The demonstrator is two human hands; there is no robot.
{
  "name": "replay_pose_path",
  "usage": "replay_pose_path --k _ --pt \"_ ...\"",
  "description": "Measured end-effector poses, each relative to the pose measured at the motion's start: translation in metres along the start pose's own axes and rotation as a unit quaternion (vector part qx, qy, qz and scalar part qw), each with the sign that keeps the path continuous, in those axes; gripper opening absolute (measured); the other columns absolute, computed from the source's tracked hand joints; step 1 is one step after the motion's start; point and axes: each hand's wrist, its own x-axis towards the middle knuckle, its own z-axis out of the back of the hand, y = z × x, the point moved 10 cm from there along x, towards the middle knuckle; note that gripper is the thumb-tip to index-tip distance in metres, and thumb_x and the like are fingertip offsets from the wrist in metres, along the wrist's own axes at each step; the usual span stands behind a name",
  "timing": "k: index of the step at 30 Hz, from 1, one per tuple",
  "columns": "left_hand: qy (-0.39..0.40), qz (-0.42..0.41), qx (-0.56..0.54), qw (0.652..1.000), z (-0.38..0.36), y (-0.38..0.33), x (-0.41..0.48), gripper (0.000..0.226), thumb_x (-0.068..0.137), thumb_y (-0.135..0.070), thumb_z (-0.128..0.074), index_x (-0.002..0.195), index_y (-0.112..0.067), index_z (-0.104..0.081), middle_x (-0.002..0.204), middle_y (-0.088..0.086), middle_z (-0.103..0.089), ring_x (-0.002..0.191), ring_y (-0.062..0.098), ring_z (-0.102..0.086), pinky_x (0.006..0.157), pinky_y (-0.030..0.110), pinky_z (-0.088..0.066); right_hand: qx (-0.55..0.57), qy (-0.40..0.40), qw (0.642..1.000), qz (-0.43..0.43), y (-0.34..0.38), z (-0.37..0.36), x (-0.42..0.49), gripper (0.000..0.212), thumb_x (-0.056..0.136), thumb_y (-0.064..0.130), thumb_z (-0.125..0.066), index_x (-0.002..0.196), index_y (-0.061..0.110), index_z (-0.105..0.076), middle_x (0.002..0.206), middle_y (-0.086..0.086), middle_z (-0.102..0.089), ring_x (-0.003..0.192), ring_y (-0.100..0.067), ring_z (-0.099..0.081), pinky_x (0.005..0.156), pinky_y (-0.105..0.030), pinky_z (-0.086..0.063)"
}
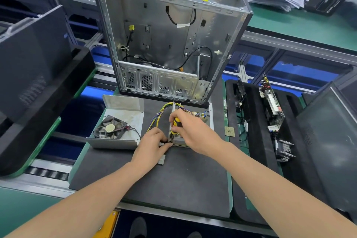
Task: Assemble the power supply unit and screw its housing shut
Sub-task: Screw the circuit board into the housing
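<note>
Head view: PSU (200, 116) sits on the mat (173, 179), just before the open case (164, 25). Our right hand (193, 133) grips the screwdriver (176, 124), tip at the PSU's near-left edge. Our left hand (150, 145) pinches a small part (161, 144) beside the tip. We judge: keep the driver square, press firmly, turn slowly.

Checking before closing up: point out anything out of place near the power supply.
A bare processor chip lies loose on the mat, right of the power supply. The fan sits askew in the detached cover, left of it.
</note>
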Motion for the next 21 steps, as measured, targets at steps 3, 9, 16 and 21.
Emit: replay_pose_path --k 3,9,16,21 --pt "0.002 0.002 -0.002 1.000 0.000 0.000 0.000 0.016 0.084 -0.019 -0.085 0.085 -0.009 -0.073 0.094 -0.003 -0.060 0.084 0.015 -0.060 0.081 0.030 -0.049 -0.024 0.003 1.000 0.009 0.006 -0.004 0.000 0.017 0.107 0.025 -0.055 0.116 0.033 -0.043 0.104 0.018 -0.050 0.089 -0.004 -0.045 0.075 -0.028 -0.037" --pt "-0.006 0.008 -0.012 1.000 0.002 0.001 -0.002 0.015 0.085 -0.018 -0.085 0.085 -0.009 -0.073 0.094 -0.005 -0.060 0.085 0.015 -0.061 0.082 0.029 -0.049 -0.047 -0.059 0.997 -0.003 0.011 0.020 0.006 0.030 0.100 0.038 -0.066 0.100 0.026 -0.039 0.080 0.016 -0.048 0.070 -0.014 -0.048 0.056 -0.023 -0.033" --pt "-0.007 -0.002 0.014 1.000 -0.002 0.000 -0.003 0.016 0.091 -0.021 -0.078 0.087 -0.008 -0.071 0.097 -0.002 -0.060 0.088 0.021 -0.060 0.082 0.033 -0.048 -0.167 0.053 0.981 0.081 0.031 0.007 0.011 0.014 0.103 0.031 -0.059 0.104 0.017 -0.060 0.106 -0.002 -0.052 0.084 -0.028 -0.057 0.068 -0.040 -0.046" --pt "0.003 -0.030 0.057 0.998 -0.004 -0.004 -0.001 0.015 0.094 -0.023 -0.075 0.087 -0.010 -0.070 0.105 0.002 -0.064 0.089 0.021 -0.063 0.078 0.025 -0.044 -0.228 0.157 0.945 0.175 0.051 -0.007 0.004 0.009 0.098 0.015 -0.059 0.105 0.012 -0.064 0.107 -0.004 -0.054 0.090 -0.030 -0.060 0.074 -0.050 -0.052"
